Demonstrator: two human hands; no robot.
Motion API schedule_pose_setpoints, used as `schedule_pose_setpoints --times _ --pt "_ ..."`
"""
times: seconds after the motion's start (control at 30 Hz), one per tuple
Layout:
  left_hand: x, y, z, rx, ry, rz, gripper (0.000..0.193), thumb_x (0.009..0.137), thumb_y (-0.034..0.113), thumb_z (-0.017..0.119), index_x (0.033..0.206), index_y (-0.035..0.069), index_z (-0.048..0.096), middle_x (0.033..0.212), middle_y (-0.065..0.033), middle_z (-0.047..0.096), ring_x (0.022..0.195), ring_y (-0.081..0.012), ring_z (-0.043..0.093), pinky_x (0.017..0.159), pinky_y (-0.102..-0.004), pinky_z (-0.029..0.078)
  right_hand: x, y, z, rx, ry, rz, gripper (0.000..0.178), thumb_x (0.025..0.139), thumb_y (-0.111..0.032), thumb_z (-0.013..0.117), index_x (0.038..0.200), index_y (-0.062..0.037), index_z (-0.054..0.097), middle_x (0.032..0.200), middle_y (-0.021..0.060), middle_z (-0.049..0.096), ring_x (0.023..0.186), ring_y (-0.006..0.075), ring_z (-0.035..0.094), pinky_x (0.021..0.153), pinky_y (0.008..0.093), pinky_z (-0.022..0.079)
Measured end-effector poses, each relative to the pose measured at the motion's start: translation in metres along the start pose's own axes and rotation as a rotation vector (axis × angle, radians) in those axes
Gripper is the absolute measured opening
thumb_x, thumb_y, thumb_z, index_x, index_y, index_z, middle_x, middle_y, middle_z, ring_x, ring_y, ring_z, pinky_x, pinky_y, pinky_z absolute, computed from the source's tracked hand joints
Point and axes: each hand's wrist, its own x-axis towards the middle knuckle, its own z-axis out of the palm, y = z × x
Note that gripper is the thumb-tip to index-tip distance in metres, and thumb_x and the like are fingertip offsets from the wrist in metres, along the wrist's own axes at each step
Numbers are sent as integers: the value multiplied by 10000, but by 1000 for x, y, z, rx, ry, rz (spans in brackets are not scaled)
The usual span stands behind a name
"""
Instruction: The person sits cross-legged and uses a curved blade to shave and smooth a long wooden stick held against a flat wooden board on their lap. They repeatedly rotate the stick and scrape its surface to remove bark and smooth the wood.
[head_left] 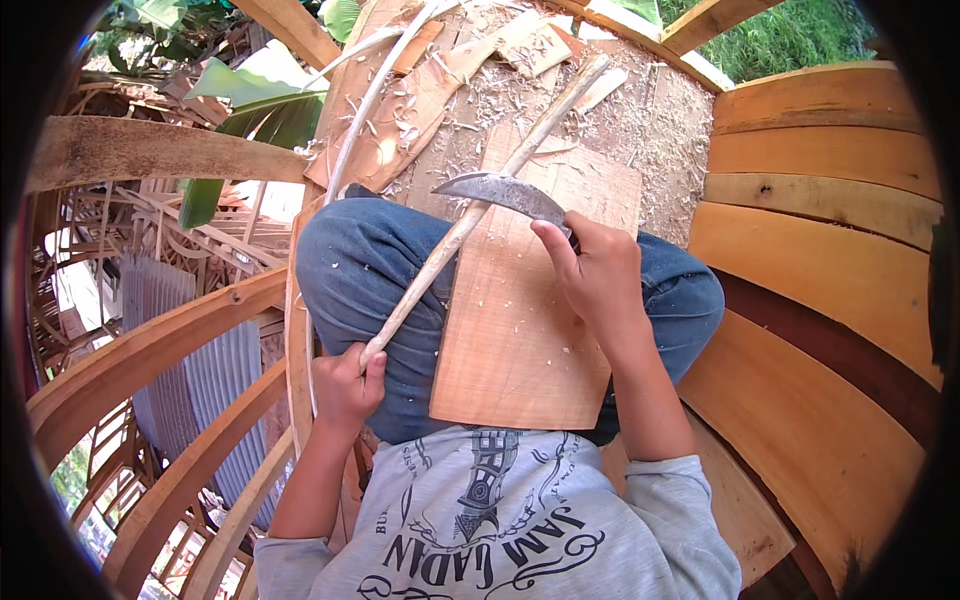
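Stick (pixel 450 247) slants diagonally, its far end pointing forward-right.

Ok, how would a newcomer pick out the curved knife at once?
Start at the blue jeans, then the wooden board on the lap. Over the board's upper part, the right hand holds the curved knife across a stick. Its grey, hooked metal sets it apart from stick and board.

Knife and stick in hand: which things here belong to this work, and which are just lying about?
Belong to the work:
- stick, held in the left hand
- knife, in the right hand, blade across the stick
- board, on the lap

Lying about, it seems:
- wood scraps
- shavings
- corrugated sheets, off to the left
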Motion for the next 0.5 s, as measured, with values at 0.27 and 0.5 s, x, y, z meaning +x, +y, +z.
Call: schedule_pose_setpoints --times 0.27,0.5 --pt "-2 1 12 -3 12 -3 354 855 281 568 602 36 529 459 -151 453 430 -359 509 421 -402 384 -10 -7 5 -105 -130 -171 444 824 -447 604 629 -56 526 528 102 546 483 270 571 466 378 436" --pt "0 1 1 -12 12 15 375 859 295 563 587 39 527 458 -147 453 424 -351 507 416 -395 379 -19 -11 7 -57 -105 -138 474 797 -478 623 628 -43 536 530 113 551 467 274 566 437 363 430"
